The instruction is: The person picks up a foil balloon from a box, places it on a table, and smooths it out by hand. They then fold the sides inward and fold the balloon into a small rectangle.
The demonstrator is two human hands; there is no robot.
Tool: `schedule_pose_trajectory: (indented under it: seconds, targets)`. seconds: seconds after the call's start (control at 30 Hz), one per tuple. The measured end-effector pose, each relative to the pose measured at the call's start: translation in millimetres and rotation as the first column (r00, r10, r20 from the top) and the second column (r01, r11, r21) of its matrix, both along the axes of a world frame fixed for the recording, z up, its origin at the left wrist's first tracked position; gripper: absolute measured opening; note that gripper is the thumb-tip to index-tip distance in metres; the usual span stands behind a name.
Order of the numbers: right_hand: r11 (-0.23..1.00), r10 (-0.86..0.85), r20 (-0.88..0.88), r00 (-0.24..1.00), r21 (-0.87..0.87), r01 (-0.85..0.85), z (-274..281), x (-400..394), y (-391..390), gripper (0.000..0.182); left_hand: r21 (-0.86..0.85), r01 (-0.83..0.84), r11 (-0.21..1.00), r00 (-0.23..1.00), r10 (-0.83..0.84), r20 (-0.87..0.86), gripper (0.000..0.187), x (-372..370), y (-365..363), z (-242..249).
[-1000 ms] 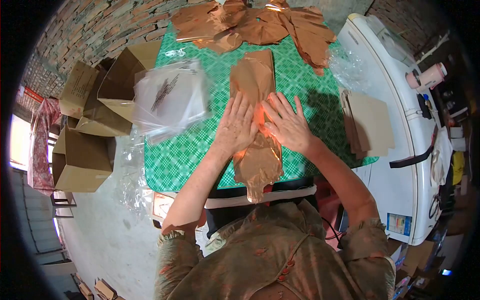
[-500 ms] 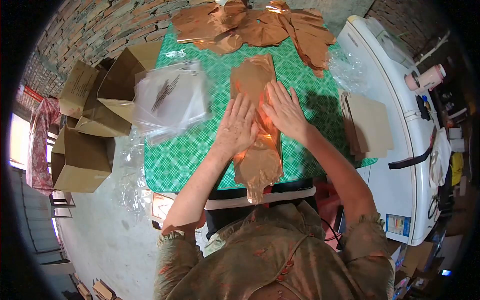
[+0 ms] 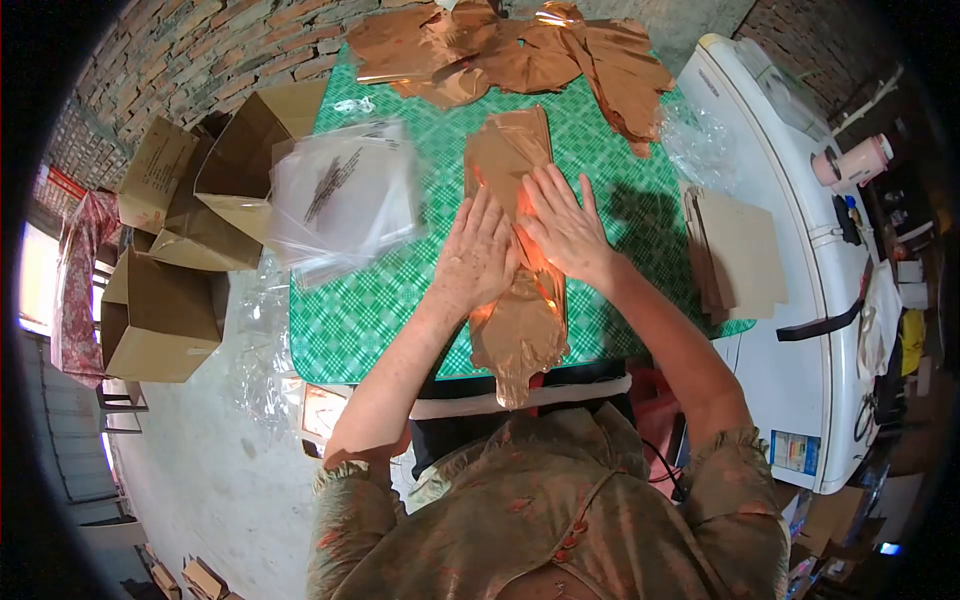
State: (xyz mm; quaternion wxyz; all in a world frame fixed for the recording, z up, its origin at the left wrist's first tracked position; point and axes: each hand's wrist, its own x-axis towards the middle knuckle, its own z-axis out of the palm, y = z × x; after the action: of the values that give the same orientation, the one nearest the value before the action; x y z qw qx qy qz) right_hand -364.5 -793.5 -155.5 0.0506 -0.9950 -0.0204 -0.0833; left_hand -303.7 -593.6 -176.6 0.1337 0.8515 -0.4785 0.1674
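Since a second ago your right hand (image 3: 566,228) has slid up the folded foil balloon (image 3: 515,250), away from you, so its fingertips now reach further toward the far end; your left hand (image 3: 476,252) has hardly shifted. Both hands lie flat, palms down, fingers straight and slightly spread, grasping nothing, pressing on the copper-coloured foil. The two hands touch along their inner edges over the middle of the strip, the left one angled up to the right, the right one angled up to the left, forearms running back toward your body.

The foil balloon lies lengthwise on the green checked tablecloth (image 3: 370,310), one end beyond your fingertips, the other, rounded end hanging over the near table edge just in front of you. Your hands cover its middle part.

Left of your left hand sits a stack of clear plastic bags (image 3: 340,195), near but apart from the foil. At the far end of the table lies a pile of more copper foil pieces (image 3: 520,45). To your right, a stack of cardboard sheets (image 3: 735,250) rests at the table's edge, beside a white appliance (image 3: 800,300). Open cardboard boxes (image 3: 160,310) stand on the floor to the left.
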Motion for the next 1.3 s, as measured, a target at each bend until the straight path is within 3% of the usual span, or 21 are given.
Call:
schedule_pose_trajectory:
  seconds: [0.27, 0.57, 0.8, 0.97, 1.07, 1.17, 1.27, 1.3]
  targets:
    - [0.998, 0.044, 0.096, 0.994, -0.049, -0.040, -5, -2, 0, 0.066, -0.075, 0.031, 0.997, 0.999, -0.031, -0.005, 0.056, 1, -1, 0]
    - [0.999, 0.028, 0.037, 0.999, -0.048, -0.026, -10, 2, -1, 0.063, -0.056, 0.016, 0.998, 1.000, -0.017, -0.017, 0.062, -1, 1, -1]
    - [0.999, 0.023, 0.014, 1.000, -0.041, -0.023, -4, 0, 1, 0.058, -0.162, 0.034, 0.986, 0.985, -0.061, -0.161, 0.070, -1, 3, 5]
    - [0.998, 0.032, 0.021, 0.999, -0.049, -0.031, -6, 2, -1, 0.054, -0.222, 0.010, 0.975, 0.966, -0.067, -0.250, 0.070, -1, 5, 24]
    - [0.998, 0.014, -0.070, 0.997, -0.067, -0.019, 9, -2, 2, 0.055, -0.217, 0.034, 0.975, 0.985, -0.069, -0.157, 0.072, -1, 8, 51]
    - [0.993, -0.001, -0.077, 0.997, -0.120, -0.008, 3, 1, 2, 0.055, -0.207, 0.122, 0.971, 0.957, -0.171, -0.234, 0.074, -5, 4, 62]
    - [0.982, 0.018, -0.081, 0.997, -0.184, -0.032, 6, -2, 3, 0.057, -0.255, 0.221, 0.941, 0.947, -0.269, -0.173, 0.081, -15, -3, 23]
    - [0.985, 0.026, -0.060, 0.998, -0.170, -0.036, 7, -2, 2, 0.058, -0.220, 0.185, 0.958, 0.954, -0.229, -0.192, 0.084, -24, -4, 23]
